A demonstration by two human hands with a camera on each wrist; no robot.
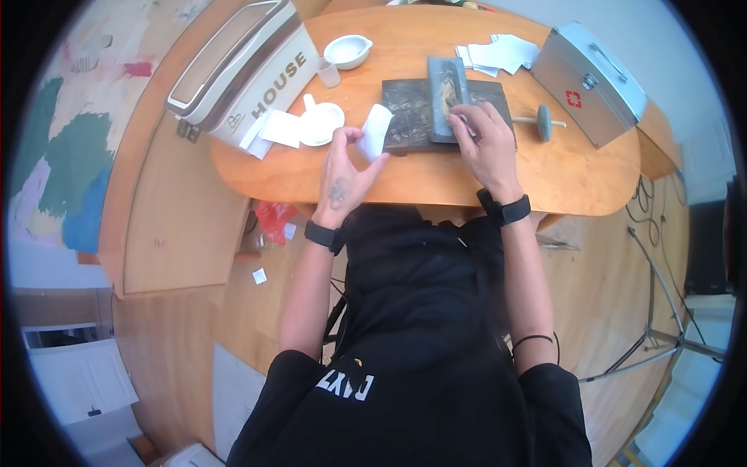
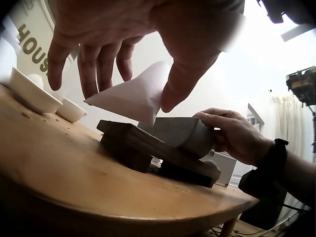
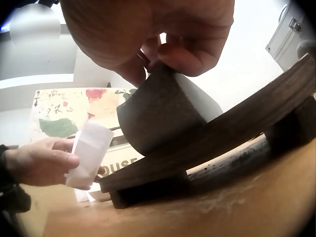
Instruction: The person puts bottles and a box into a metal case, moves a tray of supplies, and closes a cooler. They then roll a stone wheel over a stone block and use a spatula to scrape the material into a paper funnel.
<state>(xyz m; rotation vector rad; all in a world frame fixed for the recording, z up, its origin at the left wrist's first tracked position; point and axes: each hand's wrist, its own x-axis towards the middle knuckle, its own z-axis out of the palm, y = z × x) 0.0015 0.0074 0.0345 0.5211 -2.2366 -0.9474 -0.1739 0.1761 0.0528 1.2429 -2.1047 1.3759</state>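
My left hand (image 1: 345, 173) holds a folded white paper (image 1: 376, 132) between thumb and fingers, left of the grey stone trough. In the left wrist view the paper (image 2: 136, 96) looks like a pointed pouch. The narrow trough (image 1: 437, 101) rests on a dark wooden board (image 1: 406, 117) and has tan, crumbly plant matter (image 1: 448, 86) along its hollow. Over the trough's near end, my right hand (image 1: 492, 148) bends its thumb and fingers together down at the hollow. In the right wrist view the trough's end (image 3: 163, 111) hides part of those fingertips; I cannot tell whether they pinch anything.
A stone wheel (image 1: 545, 123) on a wooden handle lies right of the board, near a silver case (image 1: 590, 82). Paper sheets (image 1: 502, 56) lie behind. Leftward are a white mortar-like bowl (image 1: 348, 51), a plastic cup (image 1: 328, 74), a white dish (image 1: 320, 124) and a large HOUSE box (image 1: 268, 89).
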